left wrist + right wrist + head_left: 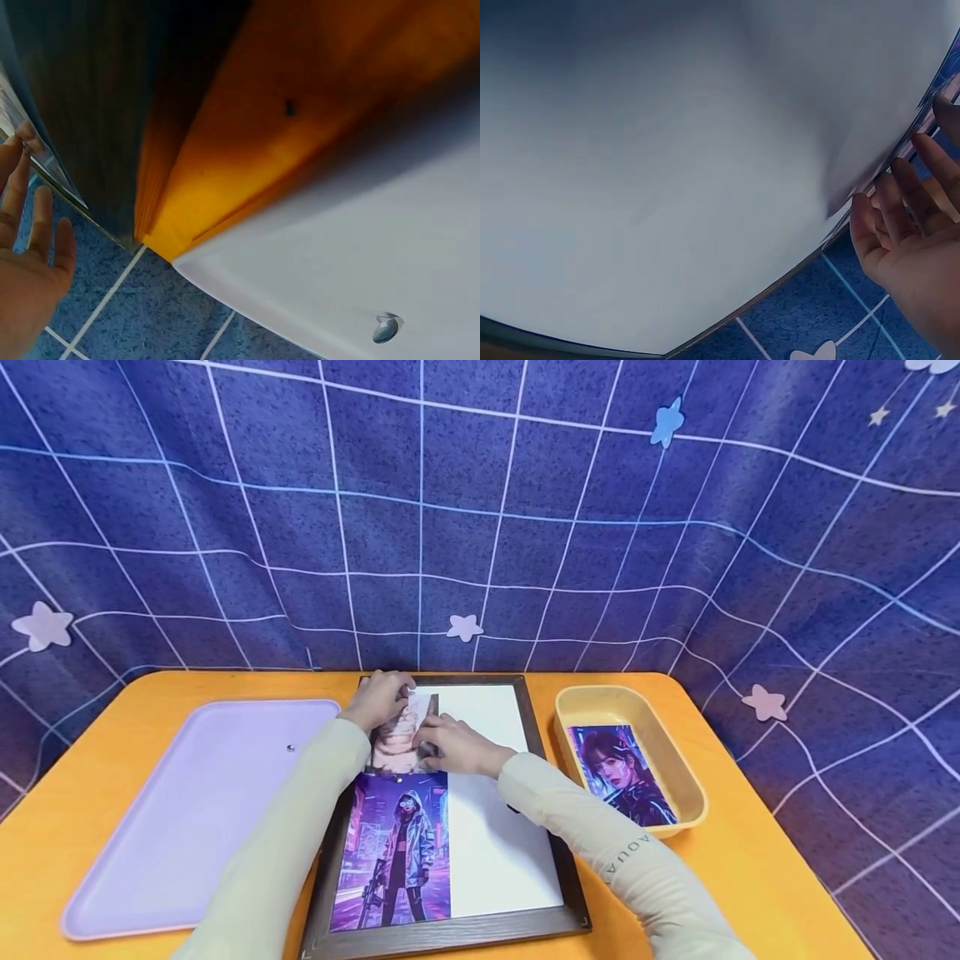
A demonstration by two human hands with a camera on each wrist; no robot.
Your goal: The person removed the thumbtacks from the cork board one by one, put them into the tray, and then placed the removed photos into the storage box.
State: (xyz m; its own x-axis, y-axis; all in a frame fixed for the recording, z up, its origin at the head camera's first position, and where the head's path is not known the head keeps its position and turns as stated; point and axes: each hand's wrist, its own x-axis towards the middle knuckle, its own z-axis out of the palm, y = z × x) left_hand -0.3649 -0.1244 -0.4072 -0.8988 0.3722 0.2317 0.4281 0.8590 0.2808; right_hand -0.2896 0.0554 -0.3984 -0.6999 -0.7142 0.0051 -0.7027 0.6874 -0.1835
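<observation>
Both hands are at a pale pinkish picture print [397,737] over the upper left of a dark-framed white board [504,852]. At the print's upper left, my left hand [378,700] pinches its edge with thumb and forefinger. My right hand [461,745] holds the print's right side with bent fingers; the fingertips are partly hidden. Directly below lies a purple print of a hooded figure [405,852] on the board, with a small shiny round piece [398,779] at its top edge. In the right wrist view, a shadow falls on the white board beside the print.
A lilac tray [217,802] lies left of the frame, holding a small silver round piece [388,328]. To the right stands a yellow bin [693,802] with a purple portrait print [622,774] inside. Behind the orange table [757,860] hangs a blue gridded curtain [480,527].
</observation>
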